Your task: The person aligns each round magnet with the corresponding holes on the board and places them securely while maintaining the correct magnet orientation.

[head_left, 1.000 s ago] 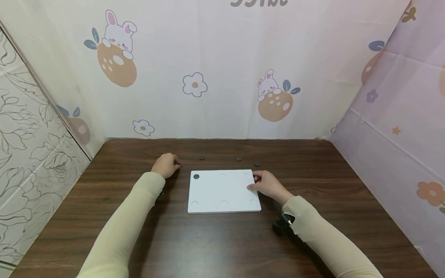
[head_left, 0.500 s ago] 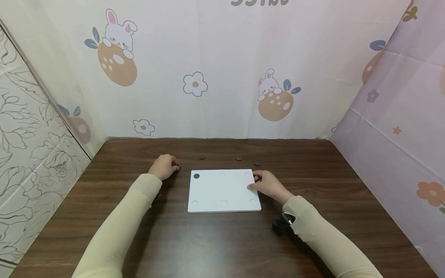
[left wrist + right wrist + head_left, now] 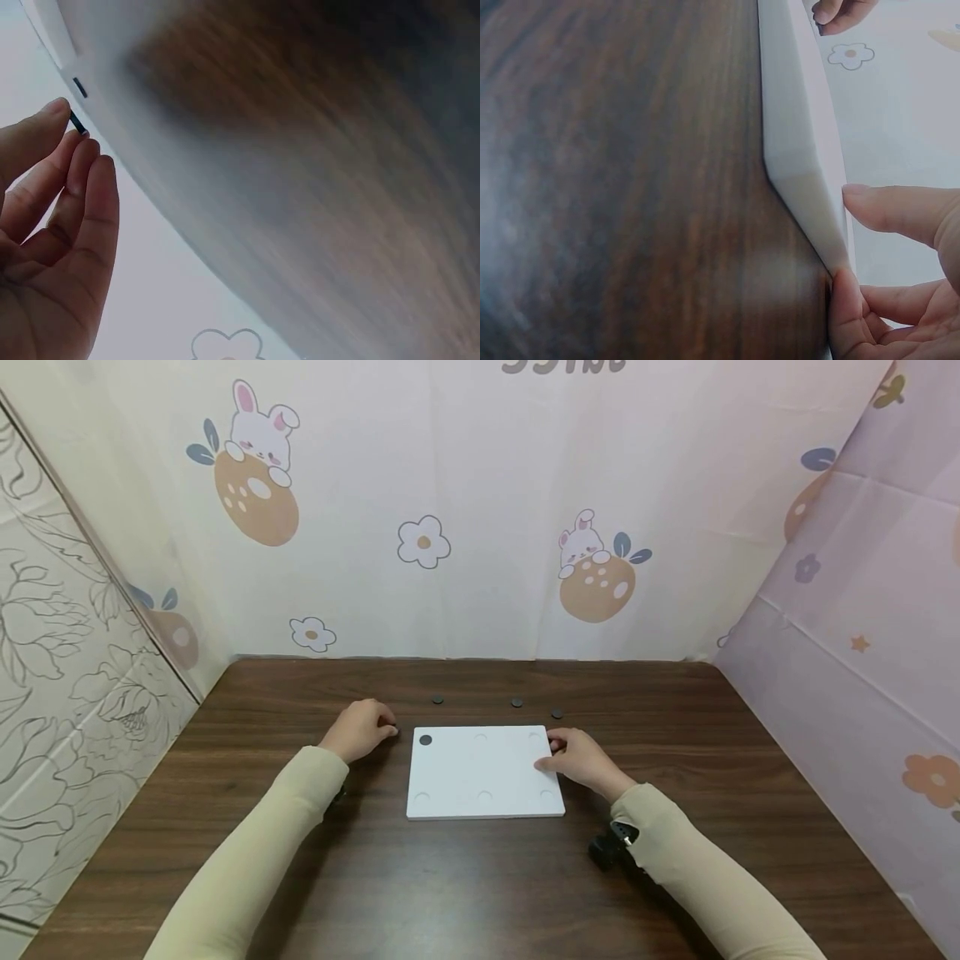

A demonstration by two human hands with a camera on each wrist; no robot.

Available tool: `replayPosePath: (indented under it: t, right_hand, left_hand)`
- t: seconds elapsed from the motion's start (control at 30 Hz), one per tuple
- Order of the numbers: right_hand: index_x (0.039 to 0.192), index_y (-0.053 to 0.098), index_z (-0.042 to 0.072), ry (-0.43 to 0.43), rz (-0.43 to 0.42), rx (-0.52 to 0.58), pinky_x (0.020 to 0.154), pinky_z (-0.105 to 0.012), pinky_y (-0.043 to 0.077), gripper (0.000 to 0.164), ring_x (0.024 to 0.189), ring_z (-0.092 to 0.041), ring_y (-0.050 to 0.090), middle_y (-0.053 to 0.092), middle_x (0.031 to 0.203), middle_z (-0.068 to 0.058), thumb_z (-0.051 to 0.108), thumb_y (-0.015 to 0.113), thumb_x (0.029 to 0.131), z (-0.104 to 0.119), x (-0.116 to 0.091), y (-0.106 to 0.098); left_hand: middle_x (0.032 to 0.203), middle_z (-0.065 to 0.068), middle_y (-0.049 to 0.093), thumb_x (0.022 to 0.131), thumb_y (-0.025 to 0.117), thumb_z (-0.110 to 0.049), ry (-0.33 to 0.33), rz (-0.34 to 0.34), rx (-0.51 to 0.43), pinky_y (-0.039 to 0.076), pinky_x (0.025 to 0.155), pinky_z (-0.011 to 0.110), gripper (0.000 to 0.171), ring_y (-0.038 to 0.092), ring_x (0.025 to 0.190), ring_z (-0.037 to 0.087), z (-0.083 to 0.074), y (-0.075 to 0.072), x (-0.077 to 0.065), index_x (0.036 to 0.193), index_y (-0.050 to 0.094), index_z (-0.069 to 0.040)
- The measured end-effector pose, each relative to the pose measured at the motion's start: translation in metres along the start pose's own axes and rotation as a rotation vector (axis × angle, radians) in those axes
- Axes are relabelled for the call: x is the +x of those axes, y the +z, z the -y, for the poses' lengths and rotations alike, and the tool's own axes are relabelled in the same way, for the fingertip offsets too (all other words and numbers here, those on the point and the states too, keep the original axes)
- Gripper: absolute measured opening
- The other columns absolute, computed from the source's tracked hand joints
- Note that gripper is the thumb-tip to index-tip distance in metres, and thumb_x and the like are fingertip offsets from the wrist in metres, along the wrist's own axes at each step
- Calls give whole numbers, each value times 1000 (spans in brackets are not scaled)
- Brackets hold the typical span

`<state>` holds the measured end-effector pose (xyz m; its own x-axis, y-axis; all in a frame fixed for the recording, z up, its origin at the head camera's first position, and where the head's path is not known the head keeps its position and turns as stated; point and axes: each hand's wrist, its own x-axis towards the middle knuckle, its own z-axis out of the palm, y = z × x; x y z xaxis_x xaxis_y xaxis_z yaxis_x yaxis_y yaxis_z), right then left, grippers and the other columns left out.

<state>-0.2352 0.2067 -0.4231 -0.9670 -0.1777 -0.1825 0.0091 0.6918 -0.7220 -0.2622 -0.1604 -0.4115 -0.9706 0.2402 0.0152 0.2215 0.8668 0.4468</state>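
On the table [image 3: 480, 893] lies a white board [image 3: 483, 772]. The right hand [image 3: 581, 762] grips its right edge, probably for keeping it steady. Beside its far left corner, the left hand [image 3: 358, 729] pinches one dark disc [image 3: 78, 124], perhaps for fine control.

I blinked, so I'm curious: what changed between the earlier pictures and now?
The left hand, pinching a disc, moved slightly nearer the head camera and closer to the board. Nothing was visibly let go. Unchanged: the right hand holding the board's edge, the three discs beyond the board, the corner disc.
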Motion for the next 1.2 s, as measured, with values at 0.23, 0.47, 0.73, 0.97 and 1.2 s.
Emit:
replayPosePath:
  t: [0.23,0.47,0.73,0.97,1.2]
  right_hand:
    - [135,50,-9,-2,-1,-5,70,-27,45,63,82,-19,50,56,105,-15,15,77,82,-1,1,0]
    - [135,50,-9,-7,2,-9,70,-26,44,64,82,-20,50,56,105,-15,15,77,82,-1,1,1]
    - [135,50,-8,2,-4,-1,71,-27,46,64,82,-19,51,57,107,-15,15,77,82,-2,2,1]
    - [136,49,-8,1,-2,-3,71,-27,45,65,84,-20,51,57,107,-15,16,77,82,-3,2,1]
    - [136,49,-8,-1,-4,-3,71,-27,45,65,83,-19,50,56,107,-15,15,77,83,-4,2,1]
  left_hand:
    - [106,13,69,91,70,-15,30,-4,-27,53,88,43,18,64,96,26,-10,2,-12,102,73,-2]
    - [99,8,68,89,72,-16,77,-8,-35,53,84,41,18,61,89,20,-18,3,-24,102,74,-4]
    - [92,3,66,86,75,-15,116,9,-56,53,77,33,15,58,81,15,-28,6,-35,99,74,-6]
    - [92,-1,67,84,77,-14,162,31,-65,53,77,30,14,60,82,11,-33,12,-46,97,74,-8]
    - [90,-4,67,83,77,-13,206,66,-71,52,76,28,12,59,82,8,-38,19,-56,95,75,-10]
